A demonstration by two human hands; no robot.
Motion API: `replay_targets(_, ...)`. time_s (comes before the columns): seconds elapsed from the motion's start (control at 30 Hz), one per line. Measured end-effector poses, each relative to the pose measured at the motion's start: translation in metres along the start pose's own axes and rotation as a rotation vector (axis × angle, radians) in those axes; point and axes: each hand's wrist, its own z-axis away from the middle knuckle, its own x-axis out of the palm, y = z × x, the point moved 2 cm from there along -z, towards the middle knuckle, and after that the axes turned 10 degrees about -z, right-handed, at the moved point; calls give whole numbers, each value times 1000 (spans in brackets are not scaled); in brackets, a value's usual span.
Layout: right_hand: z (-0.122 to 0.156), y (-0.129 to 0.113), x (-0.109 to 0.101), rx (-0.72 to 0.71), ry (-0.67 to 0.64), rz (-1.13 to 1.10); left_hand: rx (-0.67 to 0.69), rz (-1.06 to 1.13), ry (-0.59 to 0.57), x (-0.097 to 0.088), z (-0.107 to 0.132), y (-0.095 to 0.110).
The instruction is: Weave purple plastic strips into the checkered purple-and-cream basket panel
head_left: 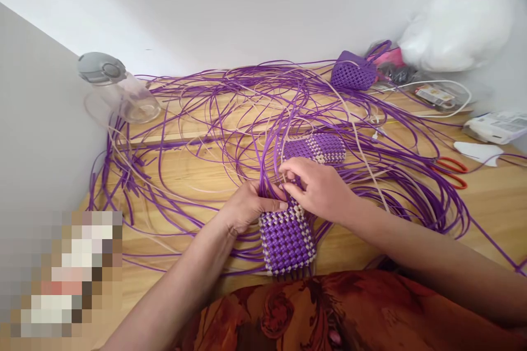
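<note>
A woven panel point(287, 242) of purple and cream strips lies at the table's near side, with loose strips running out from its edges. My left hand point(250, 204) grips its upper edge, thumb laid across the top of the weave. At the panel's upper right, my right hand point(317, 186) has its thumb and fingers pinched on a cream strip point(284, 176). Upright purple strips point(267, 167) rise between the two hands. Just beyond my right hand rests a second woven piece point(315, 147), purple with cream bands, partly covered by strips.
Long purple strips point(230, 82) tangle across the wooden table point(489, 203). A clear bottle point(142, 101) stands at the back left. Orange-handled scissors point(453, 171), a white packet point(498, 127) and a small purple woven basket point(353, 71) are on the right. A wall rises behind.
</note>
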Motion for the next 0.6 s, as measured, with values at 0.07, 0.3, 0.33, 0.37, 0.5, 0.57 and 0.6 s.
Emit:
replay_targets(0.07,2,3,-1,-236,-3,27,19,18,-19,0,-1,-1)
replay_targets(0.3,-7,10,-19,-700,-64,163,29,-15,-74,-3,0,-1)
replay_targets(0.33,-10,10,-20,-697,-108,162,36,-14,-92,-3,1,1)
replay_targets(0.37,-13,9,-21,-687,-156,157,40,-9,-115,-3,2,3)
replay_targets(0.5,-19,9,-18,-662,-281,159,18,-6,-198,-1,4,6)
replay_targets(0.57,-19,10,-16,-697,-265,210,-2,6,-179,-1,3,3)
replay_targets(0.6,-18,10,-16,-731,-247,245,-11,17,-161,-1,2,1)
